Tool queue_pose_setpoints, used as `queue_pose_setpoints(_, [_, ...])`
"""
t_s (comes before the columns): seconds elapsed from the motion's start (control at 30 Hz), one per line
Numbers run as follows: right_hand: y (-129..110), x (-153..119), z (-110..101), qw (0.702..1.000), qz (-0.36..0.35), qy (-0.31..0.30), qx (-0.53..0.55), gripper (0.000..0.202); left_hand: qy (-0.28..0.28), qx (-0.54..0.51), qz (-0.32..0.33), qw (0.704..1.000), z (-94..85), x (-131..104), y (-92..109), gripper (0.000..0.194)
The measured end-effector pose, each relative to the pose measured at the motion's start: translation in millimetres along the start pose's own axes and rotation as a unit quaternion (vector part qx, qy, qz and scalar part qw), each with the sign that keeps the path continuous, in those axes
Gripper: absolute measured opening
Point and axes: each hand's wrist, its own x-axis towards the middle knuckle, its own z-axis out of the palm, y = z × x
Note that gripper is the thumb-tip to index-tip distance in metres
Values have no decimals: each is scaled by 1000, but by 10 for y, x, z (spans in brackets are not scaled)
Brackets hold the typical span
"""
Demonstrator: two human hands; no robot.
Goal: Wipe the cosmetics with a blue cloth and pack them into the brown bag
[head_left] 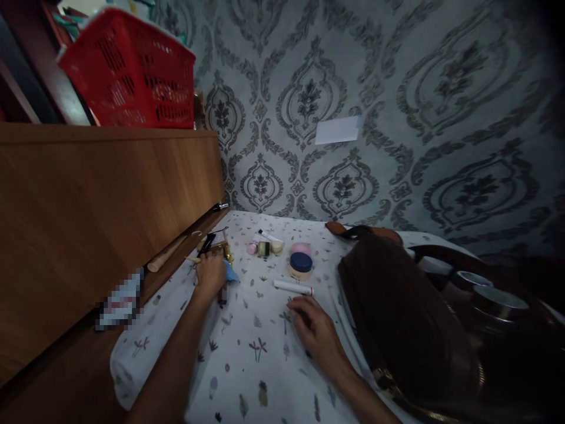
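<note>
My left hand (210, 272) reaches into a small cluster of things on the left side of the printed cloth (247, 365). Its fingertips are mostly hidden, so I cannot make out whether they grip anything. Around it lie a black slim item (206, 244), gold-coloured pieces (228, 254) and a blue scrap (232, 272). My right hand (315, 330) rests low over the cloth with loosely bent fingers apart, holding nothing visible. Just beyond its fingertips lies a white tube (293, 287). Behind that sit a round jar with a dark blue lid (301, 261) and a pink round container (301, 247).
Several small bottles (263, 248) stand farther back. A brown leather bag (397, 312), its top open with round-lidded containers inside, fills the right side. On the left, a wooden cabinet (110, 200) carries a red basket (132, 70). Patterned wallpaper (309, 100) closes off the back.
</note>
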Motion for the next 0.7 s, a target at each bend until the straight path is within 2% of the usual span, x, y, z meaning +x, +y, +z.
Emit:
queue_pose_setpoints(0.17, [40, -6, 17, 1000, -1, 12, 3, 21, -26, -6, -18, 999, 27, 24, -45, 32])
queue_pose_setpoints(0.5, [2, -5, 11, 1000, -9, 6, -2, 21, -35, -54, -35, 997, 3, 93, -187, 33])
queue_pose_setpoints(0.6, [13, -9, 28, 1000, -5, 15, -3, 20, -27, -83, 0, 996, 10, 127, -198, 34])
queue_pose_setpoints(0.7, [23, -15, 41, 1000, -5, 18, -1, 21, -31, -128, 72, 989, 24, 136, -135, 35])
